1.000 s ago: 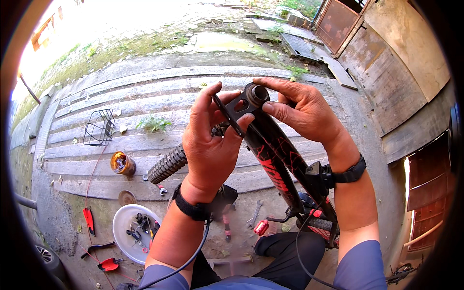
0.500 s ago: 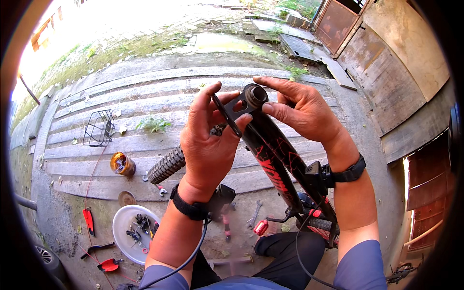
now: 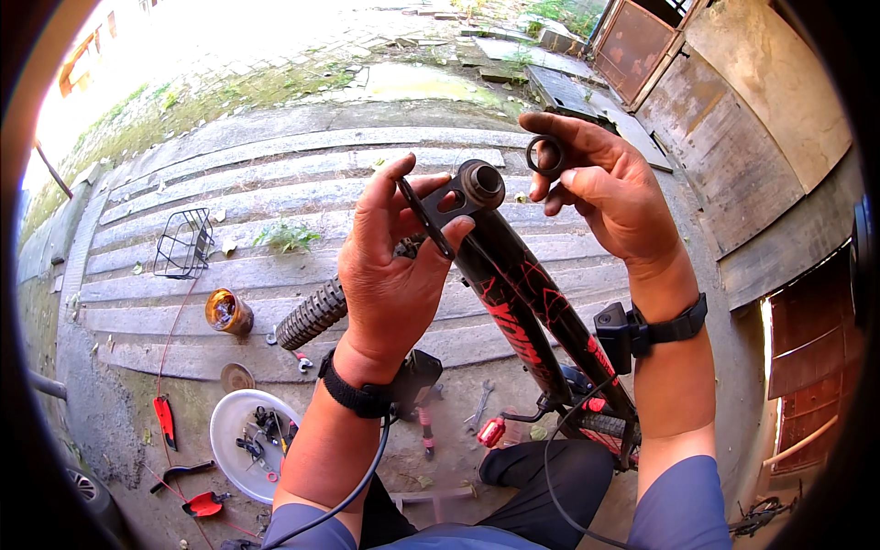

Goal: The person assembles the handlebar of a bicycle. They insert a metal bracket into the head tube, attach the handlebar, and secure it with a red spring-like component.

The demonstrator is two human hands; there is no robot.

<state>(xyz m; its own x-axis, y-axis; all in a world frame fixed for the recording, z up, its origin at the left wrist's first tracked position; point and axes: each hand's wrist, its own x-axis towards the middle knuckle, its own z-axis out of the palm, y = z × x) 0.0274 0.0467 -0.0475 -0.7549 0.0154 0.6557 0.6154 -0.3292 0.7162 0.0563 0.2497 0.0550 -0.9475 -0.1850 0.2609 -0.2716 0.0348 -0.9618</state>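
A black bicycle frame (image 3: pixel 502 266) with red markings slants up in front of me. At its upper end sits a round, open metal collar (image 3: pixel 486 181). My left hand (image 3: pixel 390 275) grips a slotted black metal bracket (image 3: pixel 427 223) beside the collar, thumb and fingers on either side. To the right of the collar and apart from it, my right hand (image 3: pixel 616 197) pinches a thin dark ring (image 3: pixel 529 158) between thumb and fingers. Behind my left hand a knobby black tyre (image 3: pixel 312 314) shows, its upper part hidden.
At lower left stands a white basin (image 3: pixel 220 431) of small parts, near an amber container (image 3: pixel 228 313) and red-and-black pieces (image 3: pixel 203 503). A wire basket (image 3: pixel 183 243) lies on the slabs. A wrench (image 3: pixel 480 406) and a red pedal (image 3: pixel 491 432) are below the frame.
My right hand has moved up and right, away from the collar, and the dark ring now shows in its fingers. My left hand keeps its grip on the bracket.
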